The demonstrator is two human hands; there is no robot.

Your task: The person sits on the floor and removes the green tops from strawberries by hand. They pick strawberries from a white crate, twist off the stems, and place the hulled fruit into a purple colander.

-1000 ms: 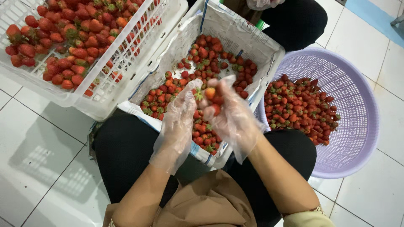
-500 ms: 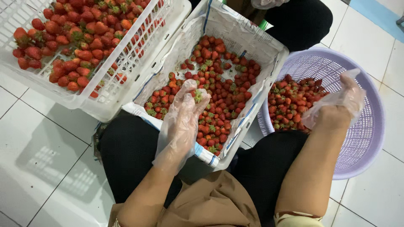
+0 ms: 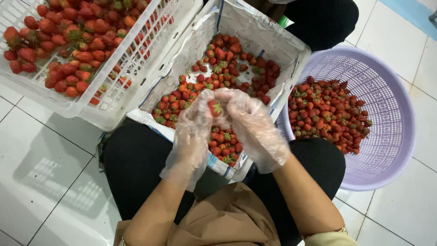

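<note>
Pinching one small red strawberry between crinkly clear-gloved fingers, the left hand and right hand meet above a paper-lined box, with a round lilac perforated basket and white slatted crate beyond.

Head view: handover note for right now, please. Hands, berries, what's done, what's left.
Left hand and right hand, both in clear plastic gloves, meet over the paper-lined box, pinching one strawberry between them.
Done: a heap of berries lies in the purple basket on the right.
Left: many berries in the lined box; the white crate on the left is also full.
</note>
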